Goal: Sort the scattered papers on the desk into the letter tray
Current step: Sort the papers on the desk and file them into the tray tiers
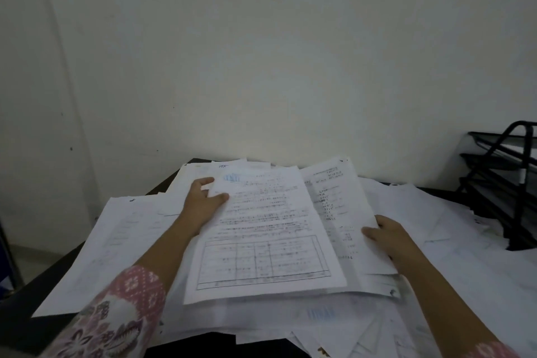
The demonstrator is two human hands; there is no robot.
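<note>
The desk (20,325) is mostly buried under papers (465,270); letter tray (499,177) cropped right.

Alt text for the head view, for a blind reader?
A person holds a sheaf of printed papers over a desk strewn with loose sheets: the left hand grips its upper left edge, the right hand its right edge. A black wire letter tray stands at far right.

Print on top sheet (261,229), sheet beneath (337,200): too blurred, nothing legible.
</note>
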